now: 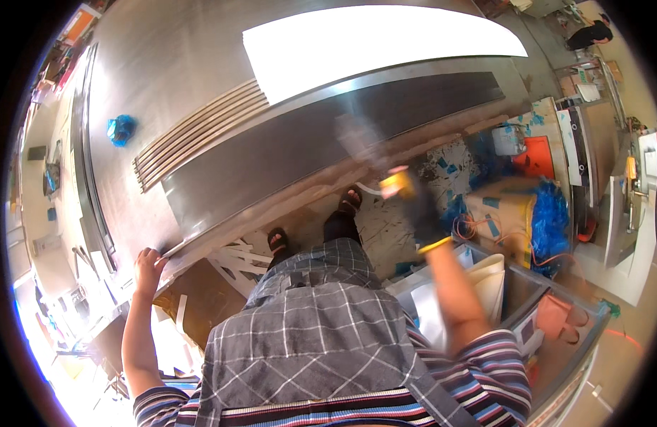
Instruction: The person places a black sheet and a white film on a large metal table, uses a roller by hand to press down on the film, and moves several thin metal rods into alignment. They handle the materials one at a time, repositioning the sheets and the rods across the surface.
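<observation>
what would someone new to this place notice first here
Most likely the glaring white sheet lying across the far part of the grey table. After that, perhaps the crumpled blue bundle toward the table's left side, and the blurred right hand in a black-and-yellow glove by its near edge.

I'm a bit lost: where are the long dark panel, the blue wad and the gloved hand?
Dark panel (289, 146): head view, middle of its top face.
Blue wad (121, 130): head view, its crumpled middle.
Gloved hand (414, 197): head view, the blurred glove's middle.
</observation>
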Tool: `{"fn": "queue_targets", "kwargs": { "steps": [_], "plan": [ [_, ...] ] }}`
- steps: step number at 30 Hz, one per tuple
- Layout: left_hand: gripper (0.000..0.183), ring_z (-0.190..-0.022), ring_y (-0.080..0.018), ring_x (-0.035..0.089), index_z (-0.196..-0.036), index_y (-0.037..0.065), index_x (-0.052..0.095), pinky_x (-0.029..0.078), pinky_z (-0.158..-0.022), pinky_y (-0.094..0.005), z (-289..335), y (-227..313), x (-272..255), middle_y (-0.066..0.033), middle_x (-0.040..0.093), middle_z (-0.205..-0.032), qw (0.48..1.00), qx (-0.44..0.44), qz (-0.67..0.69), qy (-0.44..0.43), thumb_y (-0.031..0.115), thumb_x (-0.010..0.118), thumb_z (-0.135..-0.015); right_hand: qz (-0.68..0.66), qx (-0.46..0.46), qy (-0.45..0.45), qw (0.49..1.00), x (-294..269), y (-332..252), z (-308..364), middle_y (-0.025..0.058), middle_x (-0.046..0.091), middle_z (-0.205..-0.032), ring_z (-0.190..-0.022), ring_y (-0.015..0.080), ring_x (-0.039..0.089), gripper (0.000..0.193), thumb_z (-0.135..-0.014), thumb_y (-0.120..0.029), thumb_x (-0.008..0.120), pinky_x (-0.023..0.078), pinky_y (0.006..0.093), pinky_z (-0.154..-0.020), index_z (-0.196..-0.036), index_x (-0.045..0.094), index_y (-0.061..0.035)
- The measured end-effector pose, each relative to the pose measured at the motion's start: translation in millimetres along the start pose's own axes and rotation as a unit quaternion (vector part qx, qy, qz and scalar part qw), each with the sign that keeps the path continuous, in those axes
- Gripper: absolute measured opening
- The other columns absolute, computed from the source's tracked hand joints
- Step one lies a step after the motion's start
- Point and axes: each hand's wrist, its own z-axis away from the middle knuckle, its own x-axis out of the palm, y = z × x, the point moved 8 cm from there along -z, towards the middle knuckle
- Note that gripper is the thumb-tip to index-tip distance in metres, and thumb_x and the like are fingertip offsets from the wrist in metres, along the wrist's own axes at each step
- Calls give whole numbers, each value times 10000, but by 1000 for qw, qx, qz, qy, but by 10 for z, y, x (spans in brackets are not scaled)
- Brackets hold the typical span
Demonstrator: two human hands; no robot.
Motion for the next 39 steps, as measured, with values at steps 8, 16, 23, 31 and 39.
{"fn": "queue_targets", "kwargs": {
  "steps": [8, 16, 23, 31, 39],
  "plan": [
    [226, -801, -316, 596, -817, 33, 570, 477, -718, -422, -166, 617, -493, -118, 596, -818, 999, 6, 52, 5, 135, 757, -744, 146, -40, -308, 939, 3002, -1471, 597, 174, 683, -916, -850, 364, 661, 353, -858, -375, 640, 504, 463, -758, -1090, 601, -111],
    [253, -786, -320, 581, -783, 26, 556, 462, -700, -415, -80, 597, -440, -128, 587, -793, 997, -24, 69, -21, 128, 775, -707, 143, 58, 148, 977, -75, -17, 79, 93, 678, -937, -814, 189, 657, 446, -883, -386, 667, 519, 353, -754, -1165, 597, -48],
    [261, -792, -326, 565, -755, 29, 550, 453, -704, -419, -328, 479, -373, -130, 567, -788, 998, -25, 33, -40, 141, 778, -698, 134, 231, 371, 889, -3735, 1388, -1170, 202, 660, -893, -859, 358, 634, 589, -875, -577, 541, 482, 436, -771, -953, 663, -6],
    [271, -793, -311, 573, -749, 30, 550, 465, -700, -414, -77, 17, -18, -118, 567, -777, 994, -44, 84, -53, 158, 784, -707, 67, -6, 9, 998, 7, -50, -49, 124, 639, -911, -821, 223, 631, 363, -866, -313, 681, 511, 352, -728, -1068, 595, -24],
    [302, -734, -297, 571, -733, 29, 535, 460, -654, -402, -307, -117, 75, -117, 559, -746, 989, -43, 133, -49, 173, 797, -689, 193, -51, -316, 928, 3177, -1310, 721, 198, 681, -892, -831, 368, 668, 386, -859, -383, 643, 516, 466, -737, -1119, 596, -101]
  ]
}}
